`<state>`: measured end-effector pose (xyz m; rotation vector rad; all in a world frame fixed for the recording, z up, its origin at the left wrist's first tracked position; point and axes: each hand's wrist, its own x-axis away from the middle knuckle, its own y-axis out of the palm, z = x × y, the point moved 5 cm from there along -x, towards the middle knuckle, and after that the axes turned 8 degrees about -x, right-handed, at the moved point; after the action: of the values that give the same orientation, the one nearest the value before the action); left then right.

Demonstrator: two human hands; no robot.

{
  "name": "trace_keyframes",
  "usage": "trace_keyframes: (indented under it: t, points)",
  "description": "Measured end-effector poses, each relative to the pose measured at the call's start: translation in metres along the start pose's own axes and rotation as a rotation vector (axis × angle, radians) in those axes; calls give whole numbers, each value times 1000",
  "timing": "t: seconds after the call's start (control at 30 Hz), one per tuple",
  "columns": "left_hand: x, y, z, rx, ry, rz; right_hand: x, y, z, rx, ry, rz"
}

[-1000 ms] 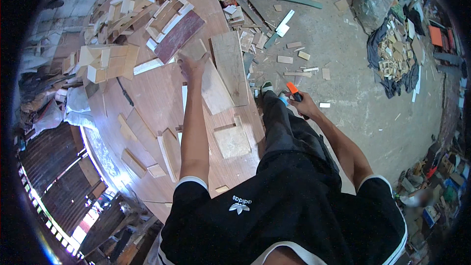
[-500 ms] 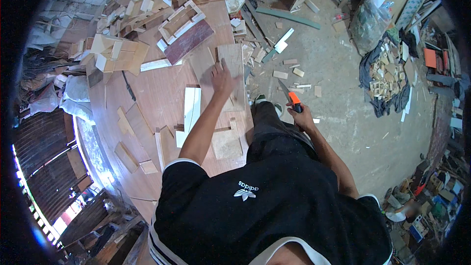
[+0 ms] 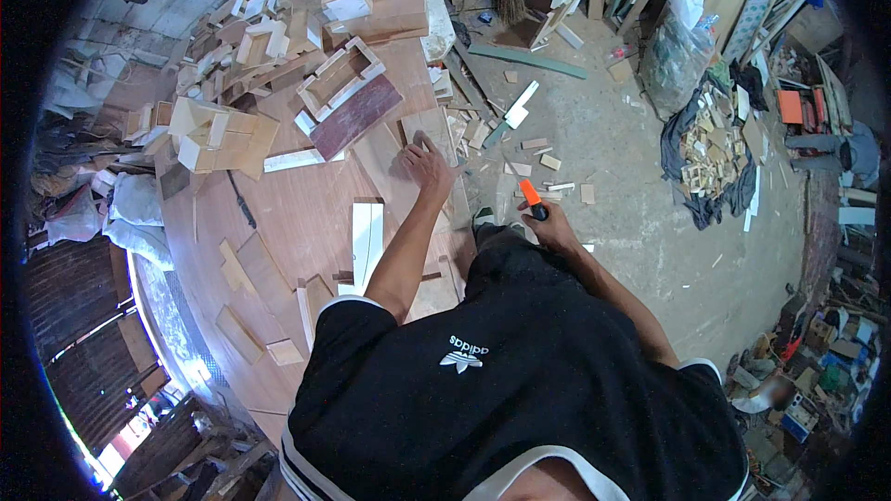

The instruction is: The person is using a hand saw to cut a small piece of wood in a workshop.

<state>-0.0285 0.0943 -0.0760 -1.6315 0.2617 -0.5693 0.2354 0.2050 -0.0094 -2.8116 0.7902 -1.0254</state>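
My left hand (image 3: 427, 169) rests on a flat wooden board (image 3: 434, 122) at the right edge of the worktable, its fingers spread out. Beyond the table's edge, my right hand (image 3: 559, 228) is wrapped round the orange and black handle of a saw (image 3: 530, 192). The saw's thin blade points up and to the left, toward the board's side; its tip is blurred. Nearest my left forearm lies a white strip of wood (image 3: 367, 239). A dark red panel (image 3: 356, 117) lies past my left hand, against an open wooden frame (image 3: 341, 74).
Wooden boxes (image 3: 218, 134) and offcuts crowd the table's far left. A slim dark tool (image 3: 243, 208) lies on the tabletop (image 3: 297, 204). Scraps and a green strip (image 3: 527, 61) litter the floor, with a filled plastic bag (image 3: 676, 70) and a scrap heap (image 3: 715, 162) at right.
My right hand has moved slightly left with the saw, bringing its blade nearer the table edge. My left hand has shifted a little right on the board. The whole view has shifted slightly.
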Motion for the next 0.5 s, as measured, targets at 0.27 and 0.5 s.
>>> trace_keyframes:
  t: [0.27, 0.5]
  points:
    - [-21, -8, 6, -12, 27, -97, -6, 15, 0, 37, -55, -120]
    - [-25, -29, -12, 210, 51, 328, 6, 16, -54, -9, -120, -60]
